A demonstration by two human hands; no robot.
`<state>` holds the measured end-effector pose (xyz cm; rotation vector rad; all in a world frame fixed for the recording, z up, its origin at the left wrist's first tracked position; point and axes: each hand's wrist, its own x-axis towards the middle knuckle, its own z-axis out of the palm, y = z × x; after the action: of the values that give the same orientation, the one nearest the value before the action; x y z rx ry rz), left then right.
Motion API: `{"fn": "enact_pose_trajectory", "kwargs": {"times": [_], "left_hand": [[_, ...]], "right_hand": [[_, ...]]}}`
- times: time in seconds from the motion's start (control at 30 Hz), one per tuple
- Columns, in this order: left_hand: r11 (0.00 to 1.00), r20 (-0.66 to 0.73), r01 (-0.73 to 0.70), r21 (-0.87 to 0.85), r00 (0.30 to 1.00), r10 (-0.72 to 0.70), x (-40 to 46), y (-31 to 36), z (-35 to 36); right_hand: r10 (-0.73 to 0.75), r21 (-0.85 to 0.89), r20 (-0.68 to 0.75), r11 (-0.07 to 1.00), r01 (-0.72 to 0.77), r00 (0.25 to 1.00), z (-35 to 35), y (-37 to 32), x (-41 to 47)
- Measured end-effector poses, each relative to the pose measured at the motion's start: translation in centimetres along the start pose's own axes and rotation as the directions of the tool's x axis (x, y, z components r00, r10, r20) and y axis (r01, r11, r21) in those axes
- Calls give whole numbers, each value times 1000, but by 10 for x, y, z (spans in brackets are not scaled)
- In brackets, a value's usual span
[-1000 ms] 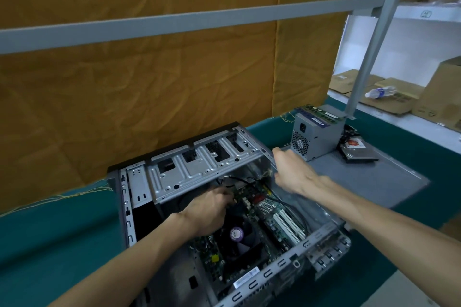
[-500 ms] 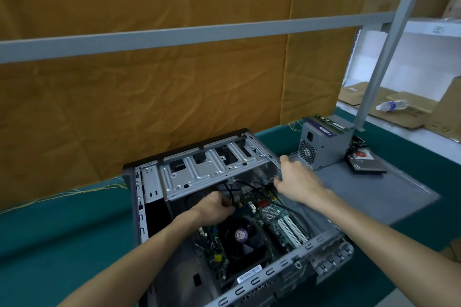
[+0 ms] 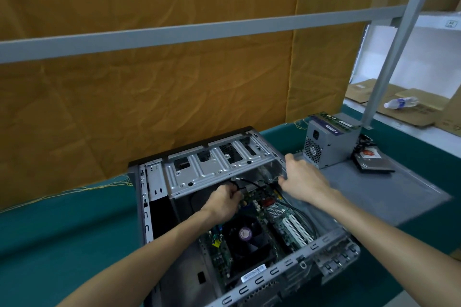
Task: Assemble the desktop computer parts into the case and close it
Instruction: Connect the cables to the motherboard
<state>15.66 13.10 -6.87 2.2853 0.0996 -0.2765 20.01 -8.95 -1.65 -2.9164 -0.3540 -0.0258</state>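
Note:
The open computer case (image 3: 154,207) lies on its side on the green table. Inside it sit the motherboard (image 3: 277,214) and a black CPU fan (image 3: 245,234). My left hand (image 3: 224,199) reaches in under the silver drive cage (image 3: 214,169) and grips a black cable (image 3: 249,183). My right hand (image 3: 299,179) holds the case's right edge beside the drive cage, with its fingers curled over the metal. A grey power supply (image 3: 326,143) stands outside the case at the right, with RAM sticks (image 3: 331,118) on top.
A hard drive (image 3: 374,162) lies beside the power supply on the grey side panel (image 3: 386,194). A grey frame bar (image 3: 199,32) crosses overhead, and its post (image 3: 389,57) stands at the right. Cardboard and a water bottle (image 3: 400,102) lie on the far shelf.
My right hand has come down from mid-air onto the case's right edge and gripped it. My left hand stays inside on the cable, shifted slightly up toward the drive cage.

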Motion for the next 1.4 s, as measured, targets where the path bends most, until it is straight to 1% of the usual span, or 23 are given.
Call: {"fn": "enact_pose_trajectory", "kwargs": {"times": [0.1, 0.13, 0.2, 0.27, 0.37, 0.43, 0.47, 0.5, 0.57, 0.6, 0.67, 0.73, 0.87, 1.0, 1.07, 1.1, 1.13, 1.2, 1.23, 1.27, 1.3, 1.37, 1.4], "left_hand": [[934, 100, 133, -330, 989, -106, -2, 5, 3], [907, 123, 155, -391, 986, -116, -3, 6, 2], [903, 161, 158, -399, 982, -100, -7, 7, -3], [958, 212, 142, -247, 973, -89, -14, 6, -12], [990, 263, 72, 118, 959, -101, -19, 3, -31], [984, 257, 63, 166, 961, -105, -19, 1, -39], [993, 256, 101, 68, 960, -115, -20, 1, -40], [979, 274, 170, -108, 952, -136, -23, 2, -40], [852, 329, 279, -442, 935, -136, -31, 4, -39], [783, 354, 306, -542, 928, -118, -34, 6, -39], [684, 425, 349, -640, 903, -64, -38, 11, -36], [637, 485, 380, -671, 874, -11, -40, 18, -34], [680, 459, 319, -660, 888, 29, -33, 26, -29], [799, 334, 198, -567, 942, 4, -21, 32, -12], [909, 242, 79, -409, 970, 25, -14, 35, 1], [955, 195, 11, -296, 979, 49, -11, 36, 8], [981, 156, -54, -187, 984, 83, -8, 37, 14], [983, 90, -184, 22, 979, 181, -1, 36, 24], [966, 67, -232, 114, 972, 226, 2, 35, 26], [953, 54, -253, 168, 967, 248, 4, 33, 27], [948, 53, -258, 189, 966, 252, 7, 30, 26], [935, 82, -244, 258, 970, 230, 11, 22, 23], [926, 105, -234, 297, 972, 212, 12, 18, 22]], "right_hand": [[2, -4, -8, 1000, -2, 1000, 0, 1, 1], [2, -6, -11, 1000, -2, 1000, 0, 1, 1], [2, -5, -13, 1000, -2, 1000, 1, 1, 1], [-2, 1, -15, 1000, 2, 1000, 2, 1, 1], [-1, 2, -14, 1000, 1, 1000, 3, 3, 2], [4, -1, -21, 1000, -4, 1000, 4, 3, 3], [6, -2, -25, 1000, -6, 1000, 5, 3, 3], [8, -2, -25, 1000, -8, 1000, 5, 3, 3], [6, -1, -26, 1000, -6, 1000, 6, 3, 3], [5, -2, -25, 1000, -5, 1000, 6, 3, 3], [5, -2, -17, 1000, -5, 1000, 5, 3, 2], [4, -1, -11, 1000, -4, 1000, 4, 2, 2], [1, 23, -5, 1000, -1, 1000, 1, 1, 0], [1, 40, 11, 999, -1, 1000, -2, 0, -2], [9, 84, -10, 996, -8, 1000, -3, 0, -4], [-11, 98, -92, 995, 20, 996, -3, 0, -7], [-64, 106, -215, 990, 88, 975, -4, -1, -10], [-249, 100, -428, 942, 320, 869, -7, -5, -21], [-343, 84, -417, 908, 411, 842, -9, -8, -29], [-418, 76, -323, 883, 463, 849, -8, -10, -37], [-448, 70, -172, 883, 464, 877, -6, -11, -44], [-373, -44, 136, 923, 381, 918, 0, -18, -49], [-291, -99, 238, 942, 321, 927, 1, -22, -48]]}}
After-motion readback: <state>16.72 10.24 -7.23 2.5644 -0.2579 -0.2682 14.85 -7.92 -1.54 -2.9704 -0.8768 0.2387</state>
